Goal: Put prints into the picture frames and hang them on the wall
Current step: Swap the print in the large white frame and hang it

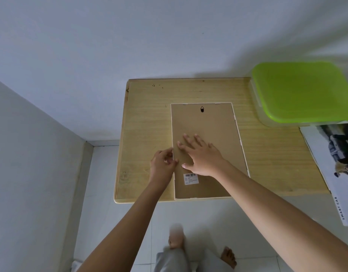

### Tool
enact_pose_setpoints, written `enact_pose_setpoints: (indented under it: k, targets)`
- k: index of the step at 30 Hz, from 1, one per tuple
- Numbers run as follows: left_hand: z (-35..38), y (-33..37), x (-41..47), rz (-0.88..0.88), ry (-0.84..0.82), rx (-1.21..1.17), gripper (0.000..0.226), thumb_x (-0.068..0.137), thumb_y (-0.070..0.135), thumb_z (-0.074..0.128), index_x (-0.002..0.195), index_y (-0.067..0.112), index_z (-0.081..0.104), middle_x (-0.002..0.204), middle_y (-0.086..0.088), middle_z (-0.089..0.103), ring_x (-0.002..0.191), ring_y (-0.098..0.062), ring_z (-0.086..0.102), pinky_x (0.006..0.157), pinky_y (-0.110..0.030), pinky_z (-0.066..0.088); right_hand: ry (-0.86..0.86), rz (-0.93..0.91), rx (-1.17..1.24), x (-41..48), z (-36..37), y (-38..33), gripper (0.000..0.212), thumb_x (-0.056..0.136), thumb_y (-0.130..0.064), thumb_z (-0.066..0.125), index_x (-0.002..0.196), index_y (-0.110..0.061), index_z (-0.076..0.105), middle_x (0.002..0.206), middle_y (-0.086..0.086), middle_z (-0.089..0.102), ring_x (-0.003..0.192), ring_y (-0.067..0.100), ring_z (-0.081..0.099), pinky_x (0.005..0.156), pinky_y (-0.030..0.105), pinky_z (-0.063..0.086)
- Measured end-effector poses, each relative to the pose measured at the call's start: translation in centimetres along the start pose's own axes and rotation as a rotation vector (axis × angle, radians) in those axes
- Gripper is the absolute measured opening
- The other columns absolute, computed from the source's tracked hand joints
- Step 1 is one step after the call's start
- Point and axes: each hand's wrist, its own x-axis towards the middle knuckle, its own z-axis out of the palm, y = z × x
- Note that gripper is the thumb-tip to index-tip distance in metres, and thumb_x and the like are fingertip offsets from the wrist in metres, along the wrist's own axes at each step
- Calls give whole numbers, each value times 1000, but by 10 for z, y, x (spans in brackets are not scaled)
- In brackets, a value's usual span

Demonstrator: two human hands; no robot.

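The picture frame (208, 126) lies face down on the wooden table (145, 114), its brown backing board up and the small hanging hook (202, 109) at its far end. My right hand (202, 156) rests flat on the middle of the backing, fingers straight and spread, gripping nothing and only pressing down. My left hand (163, 163) is at the frame's left rail, fingers and thumb curled in a pinch on the edge; whether they have one of the little white tabs (240, 143) I cannot tell, as my fingers cover the spot. A barcode label (190, 179) sits on the backing just nearer me than my right hand.

I judge the frame light and the backing thin and a bit springy, so it wants holding flat while the edge is worked. The front is hidden, so I treat it as fragile. The slim rails look the safest place to take hold, one hand on each long side, never the backing alone.

Right of the frame, a car print (338, 154) overhangs the table edge, and beyond it stands a green-lidded box (301, 91)
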Motion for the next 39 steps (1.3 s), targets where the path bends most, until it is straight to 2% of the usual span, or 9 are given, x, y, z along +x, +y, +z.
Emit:
enact_pose_setpoints:
  k: [5,10,14,17,22,24,28,33,39]
  targets:
    - [2,0,-4,-1,-4,15,38,86,9,61,123,13,58,100,1,54,79,-5,49,67,-8,33,-11,5,-23,-2,-2,-1,71,91,-54,39,145,-39,-5,153,-10,-22,144,19,-11,113,43,17]
    - [2,1,-6,-14,-1,7,34,87,10,60,121,14,60,99,1,56,74,1,48,64,3,35,36,22,59,-8,-1,-1,61,95,-49,36,145,-39,3,155,-13,-16,144,17,-9,112,42,21]
    - [0,3,0,-98,-2,-28,28,84,13,61,111,18,66,100,2,63,79,-1,54,64,-3,37,261,-6,231,2,7,0,48,94,-41,43,140,-31,32,154,-5,15,143,21,9,114,37,17]
    - [4,7,6,-158,41,-84,27,85,22,61,110,17,67,102,0,66,90,-10,61,80,-25,50,424,27,403,16,6,6,47,90,-42,51,132,-24,45,142,0,33,136,21,27,112,39,27]
    - [13,18,8,-221,161,-108,27,88,26,61,109,12,68,96,4,58,86,-9,56,74,-20,41,317,41,275,35,4,22,66,90,-56,41,146,-30,17,157,-3,2,144,15,-5,118,38,0]
    - [18,22,4,-238,205,-124,27,88,27,60,110,13,67,97,3,58,88,-11,57,77,-22,43,313,4,260,40,5,25,68,89,-59,38,146,-32,15,157,-5,-1,144,13,-8,116,36,-5]
    - [26,27,1,-289,279,-131,24,89,26,59,108,13,68,101,0,61,91,-14,58,78,-25,44,347,-1,297,48,6,25,74,81,-67,39,144,-36,19,157,-6,5,144,12,-3,115,36,-5]
    - [24,31,4,-338,289,-141,18,86,22,64,98,12,72,89,-1,69,86,-16,63,73,-27,48,341,15,381,52,0,27,75,76,-63,54,141,-37,28,154,-6,14,143,15,5,117,40,4]
    - [29,36,1,-372,316,-144,14,83,23,66,93,13,71,80,3,65,88,-17,61,74,-29,47,296,10,404,52,-6,31,71,78,-54,61,139,-36,30,154,-7,12,143,15,3,117,38,4]
